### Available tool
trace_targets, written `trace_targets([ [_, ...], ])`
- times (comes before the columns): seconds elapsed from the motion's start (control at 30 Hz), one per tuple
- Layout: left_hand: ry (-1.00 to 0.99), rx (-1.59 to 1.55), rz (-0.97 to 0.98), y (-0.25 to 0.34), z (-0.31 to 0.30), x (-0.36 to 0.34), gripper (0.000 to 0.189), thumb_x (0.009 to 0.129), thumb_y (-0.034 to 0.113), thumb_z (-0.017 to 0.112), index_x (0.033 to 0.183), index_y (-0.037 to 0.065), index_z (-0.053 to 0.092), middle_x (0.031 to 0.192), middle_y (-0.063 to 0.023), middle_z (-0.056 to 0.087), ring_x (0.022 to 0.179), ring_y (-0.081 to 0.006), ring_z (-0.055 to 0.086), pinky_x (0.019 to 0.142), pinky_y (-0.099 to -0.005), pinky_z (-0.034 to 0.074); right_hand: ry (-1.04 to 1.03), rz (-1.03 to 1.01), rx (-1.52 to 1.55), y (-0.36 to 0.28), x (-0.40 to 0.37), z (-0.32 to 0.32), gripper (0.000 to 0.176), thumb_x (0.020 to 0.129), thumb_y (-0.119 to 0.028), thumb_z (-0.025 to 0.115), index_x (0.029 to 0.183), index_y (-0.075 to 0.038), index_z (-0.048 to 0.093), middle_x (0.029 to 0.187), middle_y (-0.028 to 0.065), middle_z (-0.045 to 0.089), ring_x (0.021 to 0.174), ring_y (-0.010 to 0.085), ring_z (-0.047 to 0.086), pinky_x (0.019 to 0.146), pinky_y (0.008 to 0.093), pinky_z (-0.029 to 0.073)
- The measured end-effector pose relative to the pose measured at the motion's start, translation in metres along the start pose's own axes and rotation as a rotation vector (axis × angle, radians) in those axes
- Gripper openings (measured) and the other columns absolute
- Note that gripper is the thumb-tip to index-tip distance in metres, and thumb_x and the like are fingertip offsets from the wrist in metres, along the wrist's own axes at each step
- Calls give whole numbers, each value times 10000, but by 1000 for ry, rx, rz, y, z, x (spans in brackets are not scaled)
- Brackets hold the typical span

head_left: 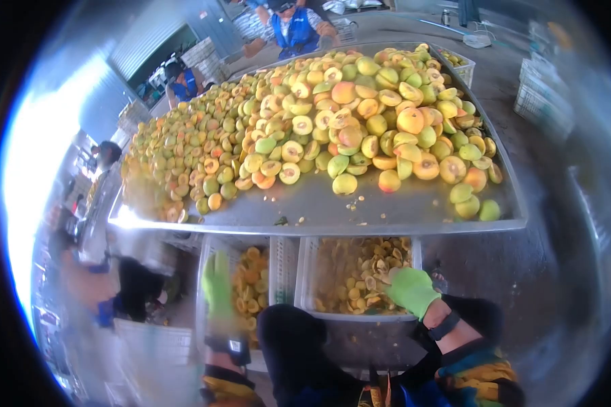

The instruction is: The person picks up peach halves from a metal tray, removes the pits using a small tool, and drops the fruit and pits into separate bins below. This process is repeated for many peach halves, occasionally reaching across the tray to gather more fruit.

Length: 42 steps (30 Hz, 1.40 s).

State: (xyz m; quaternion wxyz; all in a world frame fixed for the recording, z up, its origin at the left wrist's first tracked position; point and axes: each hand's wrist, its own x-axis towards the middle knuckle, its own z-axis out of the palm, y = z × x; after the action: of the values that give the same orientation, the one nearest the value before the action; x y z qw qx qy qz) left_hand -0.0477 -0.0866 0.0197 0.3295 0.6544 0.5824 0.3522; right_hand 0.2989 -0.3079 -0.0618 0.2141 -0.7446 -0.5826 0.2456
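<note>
My left hand (217, 285), in a green glove, is over the left edge of a white crate (276, 271) that holds cut fruit. Its fingers look stretched out, with nothing seen in them. My right hand (412, 292), also gloved in green, is at the right side of a second white crate (307, 275) with fruit pieces (360, 278). Its fingers are bent together around something too small to make out. Beyond both hands, halved yellow, green and orange fruit (346, 129) lies heaped on a metal table (319, 214).
Two people in blue vests (295, 30) (183, 86) are behind the table, and another person (105, 159) is at the left. White crates stand at the right (543, 95) and lower left (153, 353). The table's metal rim (387, 229) runs above my crates.
</note>
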Motion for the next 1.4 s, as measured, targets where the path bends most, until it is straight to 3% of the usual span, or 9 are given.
trace_targets([
  [0.1, 436, 957, 519, -6, 14, 14, 437, 911, 234, 633, 1263, -7, 539, 1203, -183, 593, 1072, -309, 592, 931, -420, 475, 26, 46, -75, -12, -3, -20, 299, 907, -346, 587, 986, -68, 663, 930, 165, 687, 908, 358, 645, 768, 446, 501],
  [0.5, -492, 715, 513, 113, 284, 96, 608, 764, 319, 726, 1311, 125, 547, 1163, -231, 614, 1076, -387, 605, 912, -428, 495, 386, 121, 247, -12, 16, -67, 282, 854, -289, 695, 885, -27, 593, 800, 188, 657, 791, 394, 641, 691, 456, 513],
  [0.63, -521, 413, 609, 105, 248, 99, 457, 794, 203, 706, 1225, 82, 614, 1023, -186, 668, 1018, -345, 635, 878, -425, 512, 456, 3, 323, -18, 24, -71, 255, 860, -245, 707, 853, -29, 572, 737, 182, 625, 700, 376, 620, 613, 443, 487],
  [0.7, -1082, -611, 24, 100, 222, 94, 384, 871, 172, 643, 1219, 20, 589, 1091, -132, 670, 1021, -295, 640, 877, -387, 509, 437, 51, 437, -30, 26, -68, 240, 871, -231, 700, 849, -30, 571, 727, 181, 618, 673, 365, 617, 592, 436, 477],
  [0.8, -909, -999, -245, 139, 171, 0, 342, 945, 142, 572, 1247, -15, 541, 1127, -86, 650, 1025, -225, 630, 882, -325, 502, 428, -87, 714, -49, 34, -52, 232, 898, -214, 674, 824, -25, 561, 678, 171, 601, 604, 335, 606, 543, 415, 457],
  [0.9, -674, -46, 402, 136, 161, -42, 427, 993, 283, 517, 1322, 12, 496, 1204, -181, 613, 1076, -291, 599, 956, -395, 486, 521, -227, 449, -70, 31, -40, 239, 909, -209, 658, 805, -24, 549, 616, 157, 589, 537, 316, 597, 491, 406, 446],
  [1.23, -425, -1090, -306, 114, 171, -59, 468, 972, 441, 499, 1183, 26, 539, 1002, -136, 644, 797, -234, 618, 736, -327, 540, 525, -370, -415, -93, 41, 10, 199, 910, -136, 593, 1072, -20, 589, 749, 91, 612, 544, 197, 581, 473, 315, 419],
  [1.33, -406, -964, -298, 121, 166, -57, 441, 1013, 401, 416, 1181, 8, 524, 1050, -141, 637, 898, -220, 632, 765, -321, 541, 648, -589, -321, -93, 46, 5, 329, 960, -304, 568, 1114, -14, 591, 709, 47, 570, 525, 117, 532, 457, 254, 398],
  [1.4, -444, -1102, -306, 120, 163, -56, 413, 1012, 358, 424, 1170, -3, 547, 1054, -146, 647, 857, -227, 651, 714, -341, 559, -156, 204, 1029, -126, 35, -54, 304, 973, -286, 565, 927, 11, 608, 668, 53, 580, 471, 161, 543, 440, 300, 422],
])
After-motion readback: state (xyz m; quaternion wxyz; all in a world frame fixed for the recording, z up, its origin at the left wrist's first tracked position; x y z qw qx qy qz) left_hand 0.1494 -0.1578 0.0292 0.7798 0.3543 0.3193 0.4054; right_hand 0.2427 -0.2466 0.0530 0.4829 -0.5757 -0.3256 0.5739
